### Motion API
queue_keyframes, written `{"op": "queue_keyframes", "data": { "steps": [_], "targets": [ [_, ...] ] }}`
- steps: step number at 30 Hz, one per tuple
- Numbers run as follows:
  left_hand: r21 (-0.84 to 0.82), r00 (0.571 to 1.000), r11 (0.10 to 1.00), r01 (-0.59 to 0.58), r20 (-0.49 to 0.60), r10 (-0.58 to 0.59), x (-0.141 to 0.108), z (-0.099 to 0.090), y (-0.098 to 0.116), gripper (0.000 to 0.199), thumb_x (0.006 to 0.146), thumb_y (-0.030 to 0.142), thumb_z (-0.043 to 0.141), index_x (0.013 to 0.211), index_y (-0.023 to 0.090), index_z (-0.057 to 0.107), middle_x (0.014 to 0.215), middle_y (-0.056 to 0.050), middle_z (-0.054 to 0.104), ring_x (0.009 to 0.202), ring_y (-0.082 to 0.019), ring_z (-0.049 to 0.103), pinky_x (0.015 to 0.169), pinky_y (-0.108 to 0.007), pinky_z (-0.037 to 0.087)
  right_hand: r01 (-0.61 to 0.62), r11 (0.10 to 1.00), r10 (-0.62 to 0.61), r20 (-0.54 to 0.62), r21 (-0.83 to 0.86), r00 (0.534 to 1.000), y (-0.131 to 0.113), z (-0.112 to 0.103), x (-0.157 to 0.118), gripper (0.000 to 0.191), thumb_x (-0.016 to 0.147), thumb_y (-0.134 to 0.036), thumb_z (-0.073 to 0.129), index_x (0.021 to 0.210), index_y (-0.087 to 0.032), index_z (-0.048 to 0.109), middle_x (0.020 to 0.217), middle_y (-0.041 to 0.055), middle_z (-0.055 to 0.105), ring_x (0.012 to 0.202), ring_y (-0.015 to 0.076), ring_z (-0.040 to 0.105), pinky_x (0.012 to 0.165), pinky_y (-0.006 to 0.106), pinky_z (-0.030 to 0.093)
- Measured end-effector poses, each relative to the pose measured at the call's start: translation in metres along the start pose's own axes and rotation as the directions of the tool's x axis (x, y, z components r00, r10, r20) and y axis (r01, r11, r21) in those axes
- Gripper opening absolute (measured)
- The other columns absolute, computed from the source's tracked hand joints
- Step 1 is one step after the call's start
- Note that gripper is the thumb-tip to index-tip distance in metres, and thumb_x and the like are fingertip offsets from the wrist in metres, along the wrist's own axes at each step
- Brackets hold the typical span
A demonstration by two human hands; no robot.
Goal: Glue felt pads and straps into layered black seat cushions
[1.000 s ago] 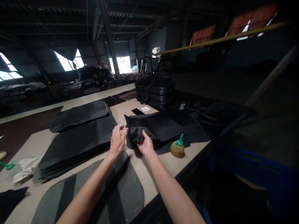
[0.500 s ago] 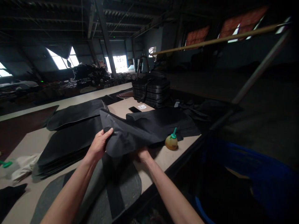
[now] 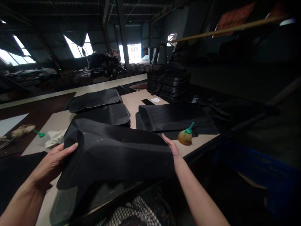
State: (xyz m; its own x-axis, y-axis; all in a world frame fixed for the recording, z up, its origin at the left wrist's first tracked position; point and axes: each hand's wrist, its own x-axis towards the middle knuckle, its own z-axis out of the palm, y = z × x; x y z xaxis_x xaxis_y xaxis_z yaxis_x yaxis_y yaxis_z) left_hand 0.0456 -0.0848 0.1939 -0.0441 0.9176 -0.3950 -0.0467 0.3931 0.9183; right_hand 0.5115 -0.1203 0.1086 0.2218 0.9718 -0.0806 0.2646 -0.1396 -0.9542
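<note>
A wide black fabric panel [image 3: 117, 153] is stretched between my hands, bent and slightly creased toward its left end. My left hand [image 3: 55, 158] grips the left edge, thumb on top and the other fingers mostly behind the material. At the opposite end, my right hand [image 3: 172, 147] holds the right edge, its fingers partly hidden by the panel. Under it, a grey panel [image 3: 63, 201] with a rounded corner lies on the table. Just right of my right hand stands a squat squeeze bottle [image 3: 185, 137] with a green nozzle and amber liquid.
Beyond the panel lie stacked black panels [image 3: 105, 114] and more black pieces [image 3: 171, 116] to the right. A dark phone-like slab [image 3: 148, 102] and white label [image 3: 155, 100] sit behind. A tall black stack [image 3: 168, 81] rises farther back. A blue crate [image 3: 279, 175] is at lower right.
The black panel has moved from over the right-hand pieces toward me and spread out. My left hand has shifted left, my right hand to the right end. The view has turned left.
</note>
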Motion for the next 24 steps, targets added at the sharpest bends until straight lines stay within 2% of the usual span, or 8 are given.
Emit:
{"op": "queue_keyframes", "data": {
  "steps": [2, 5, 9, 13, 15, 20, 22, 24],
  "targets": [
    [-0.043, 1.0, 0.999, -0.001, -0.026, 0.0, -0.01, -0.012, -0.009, 0.046, 0.069, 0.039, 0.09, 0.11, 0.025, 0.074, 0.094, -0.006, 0.081, 0.073, -0.027, 0.078, 0.059, -0.034, 0.065, -0.04, 0.995, 0.024, 0.163, 0.096, 0.986, -0.006, 0.001, -0.008, 0.056, 0.092, -0.06, 0.061, 0.124, -0.014, 0.071, 0.115, 0.0178, 0.075, 0.104, 0.0304, 0.074, 0.092, 0.044, 0.058],
    [-0.055, 0.998, 0.998, 0.004, -0.057, -0.007, -0.02, -0.033, -0.028, 0.051, 0.066, 0.039, 0.092, 0.11, 0.022, 0.073, 0.091, -0.008, 0.08, 0.067, -0.025, 0.076, 0.058, -0.034, 0.065, -0.141, 0.964, 0.069, 0.302, 0.224, 0.951, -0.017, 0.008, -0.012, 0.053, 0.078, -0.045, 0.083, 0.123, -0.02, 0.07, 0.121, 0.0125, 0.074, 0.109, 0.0278, 0.072, 0.099, 0.042, 0.056],
    [-0.017, 0.969, 0.991, -0.131, -0.212, 0.125, -0.035, -0.064, -0.046, 0.051, 0.063, 0.042, 0.095, 0.104, 0.019, 0.074, 0.077, -0.001, 0.076, 0.057, -0.016, 0.07, 0.048, -0.022, 0.057, -0.056, 0.95, -0.031, 0.27, 0.307, 0.962, -0.049, 0.031, -0.009, 0.046, 0.081, -0.039, 0.084, 0.122, -0.025, 0.071, 0.125, 0.0061, 0.073, 0.112, 0.0225, 0.07, 0.102, 0.037, 0.056],
    [0.052, 0.825, 0.915, -0.401, -0.413, 0.385, -0.054, -0.089, -0.047, 0.047, 0.067, 0.04, 0.093, 0.105, 0.019, 0.074, 0.075, 0.004, 0.074, 0.056, -0.008, 0.064, 0.049, -0.014, 0.053, 0.205, 0.896, -0.288, 0.162, 0.394, 0.944, -0.093, 0.058, -0.009, 0.051, 0.084, -0.032, 0.082, 0.132, -0.032, 0.065, 0.138, -0.0007, 0.066, 0.124, 0.0197, 0.064, 0.103, 0.03, 0.055],
    [0.116, 0.799, 0.91, -0.397, -0.444, 0.405, -0.058, -0.1, -0.051, 0.041, 0.072, 0.04, 0.09, 0.104, 0.021, 0.074, 0.08, 0.005, 0.074, 0.058, -0.007, 0.063, 0.051, -0.014, 0.052, 0.234, 0.891, -0.313, 0.153, 0.39, 0.937, -0.103, 0.07, -0.006, 0.051, 0.082, -0.028, 0.084, 0.13, -0.032, 0.066, 0.135, -0.0006, 0.068, 0.122, 0.0189, 0.065, 0.1, 0.027, 0.056],
    [0.194, 0.913, 0.974, -0.119, -0.363, 0.184, -0.043, -0.114, -0.104, 0.045, 0.07, 0.05, 0.087, 0.097, 0.019, 0.069, 0.08, 0.001, 0.073, 0.06, -0.014, 0.064, 0.053, -0.022, 0.052, 0.0, 0.992, -0.029, 0.232, 0.124, 0.972, -0.065, 0.097, 0.011, 0.049, 0.065, -0.038, 0.094, 0.103, -0.023, 0.068, 0.092, 0.0025, 0.076, 0.087, 0.0249, 0.074, 0.079, 0.036, 0.064],
    [0.382, 0.907, 0.92, -0.085, -0.354, 0.23, -0.032, -0.115, -0.133, 0.044, 0.074, 0.057, 0.08, 0.095, 0.019, 0.068, 0.081, 0.0, 0.072, 0.067, -0.016, 0.065, 0.057, -0.023, 0.051, 0.042, 0.999, -0.039, 0.174, -0.016, 0.984, -0.038, 0.105, 0.017, 0.052, 0.061, -0.04, 0.095, 0.1, -0.023, 0.065, 0.088, 0.003, 0.075, 0.085, 0.0266, 0.073, 0.077, 0.038, 0.063],
    [0.624, 0.881, 0.779, -0.068, -0.329, 0.341, -0.023, -0.116, -0.156, 0.044, 0.08, 0.062, 0.071, 0.092, 0.02, 0.067, 0.079, 0.0, 0.07, 0.071, -0.018, 0.064, 0.061, -0.023, 0.047, 0.116, 0.981, -0.094, 0.146, -0.155, 0.985, -0.015, 0.108, 0.021, 0.053, 0.064, -0.045, 0.092, 0.103, -0.023, 0.064, 0.088, 0.0042, 0.074, 0.084, 0.0276, 0.072, 0.078, 0.04, 0.061]
  ]
}}
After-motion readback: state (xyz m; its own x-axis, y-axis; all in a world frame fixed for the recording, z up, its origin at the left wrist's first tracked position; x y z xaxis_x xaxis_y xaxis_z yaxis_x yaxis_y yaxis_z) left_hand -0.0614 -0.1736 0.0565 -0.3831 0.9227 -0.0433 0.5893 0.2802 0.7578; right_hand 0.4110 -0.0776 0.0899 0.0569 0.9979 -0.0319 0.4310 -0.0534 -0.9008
